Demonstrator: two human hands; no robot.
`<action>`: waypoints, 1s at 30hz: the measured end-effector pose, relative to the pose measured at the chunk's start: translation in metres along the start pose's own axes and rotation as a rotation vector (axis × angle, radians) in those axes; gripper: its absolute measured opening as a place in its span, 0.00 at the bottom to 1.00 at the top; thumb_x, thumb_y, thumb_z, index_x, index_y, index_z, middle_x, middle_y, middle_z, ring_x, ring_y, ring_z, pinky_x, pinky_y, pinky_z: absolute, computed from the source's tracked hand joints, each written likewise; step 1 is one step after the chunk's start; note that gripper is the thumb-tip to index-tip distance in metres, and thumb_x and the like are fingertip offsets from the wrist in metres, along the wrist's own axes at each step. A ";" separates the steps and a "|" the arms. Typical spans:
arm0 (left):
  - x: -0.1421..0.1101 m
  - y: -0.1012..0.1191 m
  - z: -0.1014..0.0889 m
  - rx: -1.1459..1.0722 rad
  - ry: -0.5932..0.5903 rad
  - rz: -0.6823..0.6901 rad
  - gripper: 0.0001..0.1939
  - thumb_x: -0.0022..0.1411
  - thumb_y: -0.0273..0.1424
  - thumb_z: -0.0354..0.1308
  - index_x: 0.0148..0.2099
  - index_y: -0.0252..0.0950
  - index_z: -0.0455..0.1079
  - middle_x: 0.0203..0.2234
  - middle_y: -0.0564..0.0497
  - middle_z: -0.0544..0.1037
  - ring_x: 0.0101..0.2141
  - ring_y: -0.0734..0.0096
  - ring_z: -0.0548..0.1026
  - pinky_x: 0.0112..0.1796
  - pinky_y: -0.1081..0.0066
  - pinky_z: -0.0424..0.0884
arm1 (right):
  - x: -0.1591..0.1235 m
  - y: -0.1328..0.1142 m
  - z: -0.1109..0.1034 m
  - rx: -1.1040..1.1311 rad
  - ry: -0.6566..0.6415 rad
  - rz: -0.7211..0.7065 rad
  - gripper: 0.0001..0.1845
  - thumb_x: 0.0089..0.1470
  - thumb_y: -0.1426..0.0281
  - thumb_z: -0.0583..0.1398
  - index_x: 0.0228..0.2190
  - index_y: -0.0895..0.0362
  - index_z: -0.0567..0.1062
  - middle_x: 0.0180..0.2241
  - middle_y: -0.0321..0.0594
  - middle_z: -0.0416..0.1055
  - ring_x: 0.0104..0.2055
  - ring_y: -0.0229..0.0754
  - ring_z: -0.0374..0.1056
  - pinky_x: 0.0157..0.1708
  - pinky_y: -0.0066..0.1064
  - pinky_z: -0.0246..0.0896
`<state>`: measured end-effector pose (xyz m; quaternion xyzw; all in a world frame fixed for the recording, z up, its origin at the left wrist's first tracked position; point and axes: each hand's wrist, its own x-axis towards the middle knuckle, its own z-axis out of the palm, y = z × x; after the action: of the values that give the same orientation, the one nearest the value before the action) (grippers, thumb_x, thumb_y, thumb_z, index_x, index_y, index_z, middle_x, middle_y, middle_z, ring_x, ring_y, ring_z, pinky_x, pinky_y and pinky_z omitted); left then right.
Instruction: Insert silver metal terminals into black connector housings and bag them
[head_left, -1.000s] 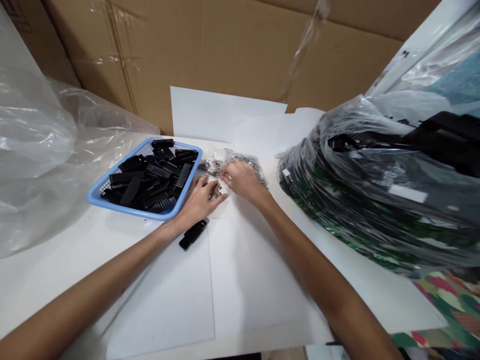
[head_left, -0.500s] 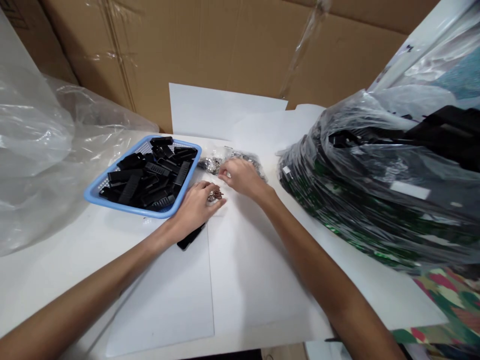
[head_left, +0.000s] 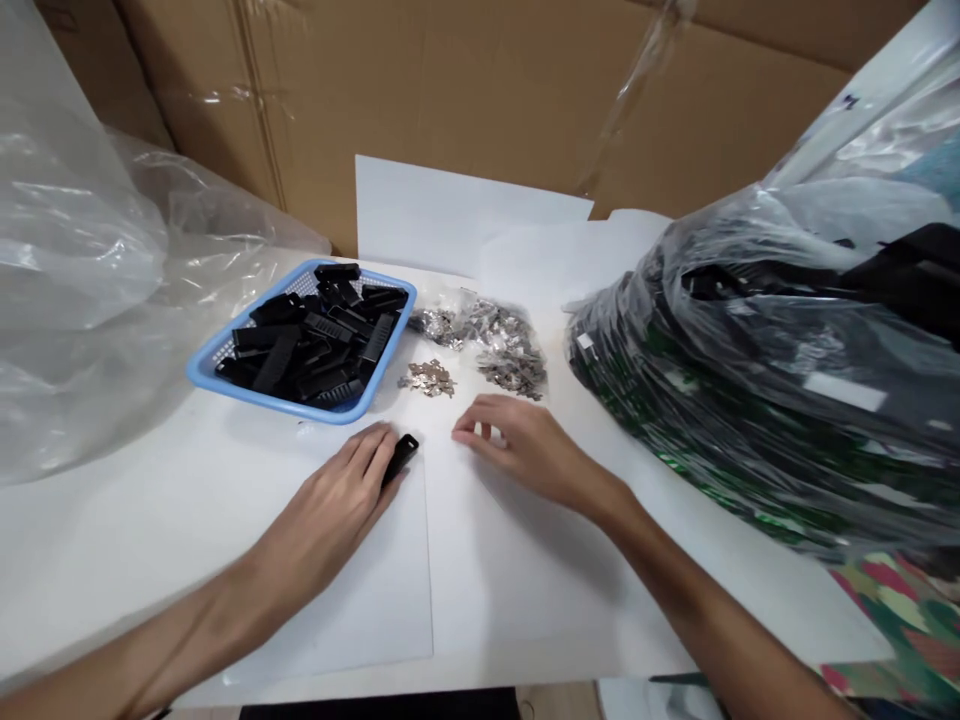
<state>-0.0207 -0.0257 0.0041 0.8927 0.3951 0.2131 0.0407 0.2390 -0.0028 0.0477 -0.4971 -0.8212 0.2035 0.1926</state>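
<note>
My left hand (head_left: 337,495) lies on the white table with its fingers over a small black plastic piece (head_left: 400,456), touching it. My right hand (head_left: 525,448) rests palm down a little to the right, fingertips pinched together on something I cannot make out. Just beyond both hands sits a small heap of tiny metal parts (head_left: 428,377). Behind it lies a clear bag of the same metal parts (head_left: 495,340). A blue basket (head_left: 217,372) full of black plastic pieces stands at the left.
A large clear bag of dark goods (head_left: 757,350) fills the right side. Crumpled clear plastic (head_left: 82,290) lies at the left. White sheets (head_left: 465,560) cover the table, with brown cardboard (head_left: 465,90) as a wall behind.
Both hands have drawn back toward me from the metal parts. The small heap is now uncovered, and my left hand has come down over the black piece.
</note>
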 end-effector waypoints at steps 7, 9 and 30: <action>0.010 -0.002 -0.005 -0.173 -0.029 -0.107 0.20 0.78 0.40 0.46 0.64 0.35 0.60 0.59 0.36 0.75 0.61 0.47 0.74 0.60 0.46 0.71 | -0.007 -0.013 0.047 0.139 0.099 0.092 0.07 0.64 0.75 0.62 0.44 0.55 0.74 0.46 0.44 0.72 0.49 0.47 0.70 0.50 0.40 0.66; 0.010 -0.002 -0.004 -0.229 -0.035 -0.144 0.20 0.78 0.40 0.44 0.64 0.36 0.60 0.62 0.36 0.73 0.63 0.47 0.71 0.61 0.45 0.68 | -0.004 -0.015 0.050 0.162 0.105 0.101 0.08 0.65 0.76 0.60 0.45 0.55 0.74 0.46 0.44 0.71 0.50 0.46 0.69 0.51 0.40 0.65; 0.016 0.008 -0.010 -0.338 -0.112 -0.282 0.20 0.77 0.39 0.42 0.63 0.34 0.58 0.57 0.34 0.76 0.56 0.45 0.78 0.52 0.50 0.77 | -0.007 -0.016 0.062 0.227 0.387 -0.099 0.06 0.66 0.74 0.60 0.38 0.54 0.79 0.39 0.41 0.73 0.43 0.44 0.71 0.44 0.37 0.70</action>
<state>-0.0098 -0.0207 0.0202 0.8196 0.4716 0.2187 0.2409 0.1981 -0.0243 0.0028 -0.4611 -0.7642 0.1855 0.4111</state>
